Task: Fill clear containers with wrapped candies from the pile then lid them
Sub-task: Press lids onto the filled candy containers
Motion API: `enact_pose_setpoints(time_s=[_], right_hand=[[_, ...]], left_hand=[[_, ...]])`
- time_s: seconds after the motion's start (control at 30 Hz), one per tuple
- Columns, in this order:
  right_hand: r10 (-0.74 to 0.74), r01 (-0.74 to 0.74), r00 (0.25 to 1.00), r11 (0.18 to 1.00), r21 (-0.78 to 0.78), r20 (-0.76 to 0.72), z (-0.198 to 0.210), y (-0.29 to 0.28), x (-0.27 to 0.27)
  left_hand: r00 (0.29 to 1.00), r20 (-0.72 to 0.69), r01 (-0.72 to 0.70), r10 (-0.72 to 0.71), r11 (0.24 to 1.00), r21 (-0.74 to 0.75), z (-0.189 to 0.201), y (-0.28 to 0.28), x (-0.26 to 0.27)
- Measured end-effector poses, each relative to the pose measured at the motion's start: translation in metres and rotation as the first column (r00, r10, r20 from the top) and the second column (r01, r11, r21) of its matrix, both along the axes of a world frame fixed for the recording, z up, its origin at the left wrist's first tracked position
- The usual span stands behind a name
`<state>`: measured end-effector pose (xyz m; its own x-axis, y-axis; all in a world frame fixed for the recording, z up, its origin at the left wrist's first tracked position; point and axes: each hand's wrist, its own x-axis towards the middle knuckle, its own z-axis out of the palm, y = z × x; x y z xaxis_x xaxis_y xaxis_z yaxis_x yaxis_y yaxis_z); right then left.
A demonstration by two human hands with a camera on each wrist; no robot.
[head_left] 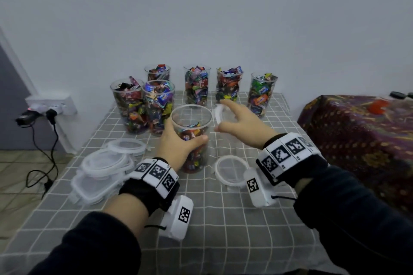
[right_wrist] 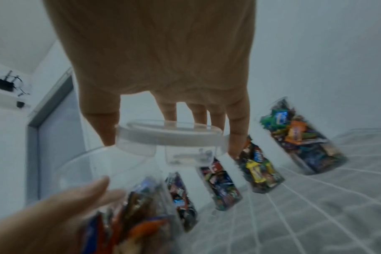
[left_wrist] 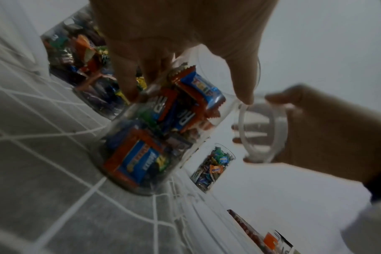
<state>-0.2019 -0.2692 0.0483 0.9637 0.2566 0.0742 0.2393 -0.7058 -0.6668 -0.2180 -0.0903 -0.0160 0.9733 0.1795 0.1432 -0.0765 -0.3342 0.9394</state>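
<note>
A clear round container [head_left: 192, 123], partly filled with wrapped candies [left_wrist: 163, 120], stands upright at the table's middle. My left hand [head_left: 178, 143] grips its side, thumb in front [left_wrist: 244, 82]. Just right of the container's rim, my right hand [head_left: 237, 116] holds a clear round lid [head_left: 220, 114] in the air, pinched between thumb and fingers [right_wrist: 170, 135]. The lid [left_wrist: 263, 132] is tilted on edge and apart from the rim.
Several candy-filled open containers [head_left: 196, 87] stand along the table's back. A stack of clear lids [head_left: 105, 167] lies at the left, one single lid [head_left: 230, 169] under my right wrist. A patterned cloth surface [head_left: 357, 131] is to the right; a power strip with cables [head_left: 44, 109] is at the left.
</note>
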Motion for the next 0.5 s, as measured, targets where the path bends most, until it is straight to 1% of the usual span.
enact_pose_setpoints(time_s=[0.07, 0.1, 0.13, 0.2, 0.27, 0.3, 0.4, 0.5], right_hand=[[0.042, -0.045, 0.998, 0.997, 0.055, 0.057, 0.013, 0.011, 0.0], [0.075, -0.078, 0.994, 0.996, 0.044, 0.073, 0.018, 0.018, 0.001], [0.118, -0.119, 0.989, 0.993, 0.005, 0.087, 0.023, 0.025, 0.001], [0.203, -0.191, 0.974, 0.974, -0.125, 0.098, 0.028, 0.039, 0.003], [0.26, -0.222, 0.96, 0.933, -0.283, 0.105, 0.029, 0.05, 0.006], [0.27, -0.222, 0.958, 0.915, -0.337, 0.101, 0.029, 0.053, 0.006], [0.269, -0.219, 0.96, 0.893, -0.393, 0.076, 0.026, 0.06, 0.007], [0.272, -0.212, 0.958, 0.884, -0.418, 0.09, 0.024, 0.062, 0.008]], left_hand=[[1.0, -0.015, 0.016, -0.016, 1.0, 0.002, -0.003, -0.002, 0.003], [0.999, -0.022, 0.029, -0.029, 1.0, -0.006, -0.005, -0.002, 0.005], [0.999, -0.019, 0.039, -0.039, 0.999, -0.01, -0.006, -0.003, 0.006], [0.999, -0.006, 0.041, -0.042, 0.999, -0.019, -0.008, -0.004, 0.008], [0.999, 0.008, 0.044, -0.044, 0.999, -0.01, -0.008, -0.004, 0.009], [0.999, 0.011, 0.046, -0.046, 0.999, 0.001, -0.008, -0.003, 0.009], [0.998, 0.027, 0.056, -0.056, 0.998, 0.016, -0.008, -0.002, 0.008], [0.995, 0.067, 0.073, -0.071, 0.997, -0.034, -0.006, -0.002, 0.006]])
